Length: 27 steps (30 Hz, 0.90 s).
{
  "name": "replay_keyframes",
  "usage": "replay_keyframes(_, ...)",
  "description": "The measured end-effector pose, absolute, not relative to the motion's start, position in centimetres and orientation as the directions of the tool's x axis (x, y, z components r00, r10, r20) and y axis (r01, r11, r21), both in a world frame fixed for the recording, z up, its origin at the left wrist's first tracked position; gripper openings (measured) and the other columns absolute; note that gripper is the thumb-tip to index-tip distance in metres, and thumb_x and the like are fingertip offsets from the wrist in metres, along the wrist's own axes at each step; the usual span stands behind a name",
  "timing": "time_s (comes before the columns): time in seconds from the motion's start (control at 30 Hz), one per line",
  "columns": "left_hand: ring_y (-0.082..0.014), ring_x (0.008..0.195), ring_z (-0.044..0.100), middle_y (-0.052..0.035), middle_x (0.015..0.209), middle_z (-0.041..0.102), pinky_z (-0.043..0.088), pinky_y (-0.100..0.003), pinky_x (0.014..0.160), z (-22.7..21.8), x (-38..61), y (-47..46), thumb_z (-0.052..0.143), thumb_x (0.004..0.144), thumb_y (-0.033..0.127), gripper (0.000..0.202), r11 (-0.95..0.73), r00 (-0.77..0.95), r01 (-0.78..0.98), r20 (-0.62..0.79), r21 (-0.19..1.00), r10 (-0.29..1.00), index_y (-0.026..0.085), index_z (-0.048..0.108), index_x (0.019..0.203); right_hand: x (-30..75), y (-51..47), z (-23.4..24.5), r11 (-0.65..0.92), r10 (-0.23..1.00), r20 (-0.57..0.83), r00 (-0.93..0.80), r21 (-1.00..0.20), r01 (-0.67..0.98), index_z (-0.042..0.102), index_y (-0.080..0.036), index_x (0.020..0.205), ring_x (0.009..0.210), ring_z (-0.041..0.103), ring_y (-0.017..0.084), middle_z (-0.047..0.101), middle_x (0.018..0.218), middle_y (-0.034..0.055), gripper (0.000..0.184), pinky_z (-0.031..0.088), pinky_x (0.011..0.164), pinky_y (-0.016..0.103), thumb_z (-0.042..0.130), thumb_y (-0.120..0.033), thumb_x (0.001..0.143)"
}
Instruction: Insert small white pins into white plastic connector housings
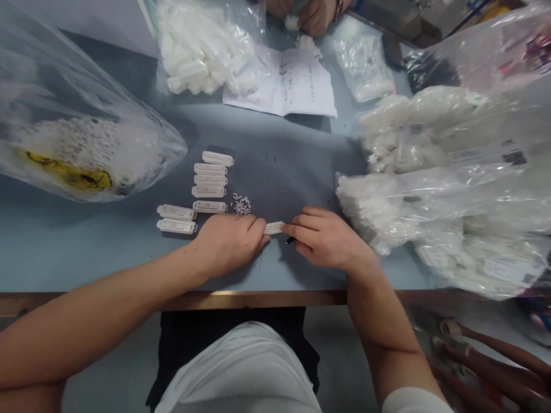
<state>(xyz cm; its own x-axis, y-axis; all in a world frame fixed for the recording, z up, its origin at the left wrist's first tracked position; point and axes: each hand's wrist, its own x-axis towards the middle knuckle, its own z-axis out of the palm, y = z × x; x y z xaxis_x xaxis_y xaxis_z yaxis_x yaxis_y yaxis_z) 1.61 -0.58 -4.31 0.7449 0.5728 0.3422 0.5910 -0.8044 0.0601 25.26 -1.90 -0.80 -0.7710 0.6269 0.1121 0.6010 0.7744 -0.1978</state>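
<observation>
My left hand (pixel 228 244) and my right hand (pixel 325 238) meet over the grey-blue table top (pixel 275 172). Between their fingertips, a white plastic connector block (pixel 274 228) lies lengthwise, gripped at both ends. A small black-tipped item (pixel 290 241) sticks out under my right fingers. Just beyond my left hand, several matching white connector blocks (pixel 210 191) lie in a loose column. A small heap of tiny white pieces (pixel 241 204) sits beside them.
Large clear bags of white parts (pixel 447 183) fill the right side, and another (pixel 81 143) lies left. A printed paper sheet (pixel 279 80) lies ahead, beside a co-worker's hands (pixel 316 17). The table's wooden front edge (pixel 172 299) runs below my forearms.
</observation>
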Motion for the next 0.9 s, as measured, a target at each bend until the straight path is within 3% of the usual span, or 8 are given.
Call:
replay_keyframes(0.17,-0.0183,0.049,0.055,-0.0022,0.059,0.058,0.025,-0.030,0.044,-4.3,1.7,-0.8,0.052,0.094,0.035,0.029,-0.812,0.753,0.582,0.346,0.048,0.560,0.017,0.057,0.072,25.1,-0.9,-1.9,0.592,0.805,0.270,-0.527,-0.401,0.699,0.067,-0.021,0.113,0.090,0.064,0.019,0.071,0.098,0.0060,0.033,0.052,0.082,0.032,0.052,-0.009,0.086)
replay_keyframes(0.33,-0.0183,0.050,0.056,-0.0034,0.059,0.058,0.030,-0.029,0.044,-4.3,1.7,-1.3,0.050,0.094,0.032,0.029,-0.843,0.792,0.536,0.312,0.054,0.524,0.016,0.058,0.071,22.1,1.6,-3.2,0.492,0.839,0.093,-0.535,-0.548,0.676,0.068,-0.022,0.106,0.091,0.065,0.017,0.068,0.104,0.0054,0.023,0.050,0.082,0.030,0.053,-0.016,0.090)
replay_keyframes(0.6,-0.0171,0.050,0.056,-0.0040,0.058,0.058,0.032,-0.027,0.045,-4.7,1.4,-1.4,0.046,0.096,0.031,0.031,-0.854,0.792,0.514,0.338,0.078,0.508,0.015,0.057,0.072,17.6,4.9,-3.4,0.428,0.836,-0.052,-0.546,-0.560,0.709,0.067,-0.022,0.097,0.095,0.061,0.018,0.065,0.101,0.0044,0.017,0.045,0.084,0.029,0.052,-0.018,0.091)
replay_keyframes(0.9,-0.0201,0.053,0.059,-0.0045,0.063,0.060,0.035,-0.030,0.045,-4.5,1.3,-1.3,0.046,0.095,0.031,0.028,-0.846,0.802,0.527,0.280,0.087,0.528,0.016,0.059,0.075,19.4,4.1,-2.8,0.366,0.900,0.006,-0.435,-0.551,0.750,0.063,-0.020,0.098,0.083,0.062,0.017,0.070,0.093,0.0037,0.013,0.043,0.072,0.027,0.051,-0.025,0.095)
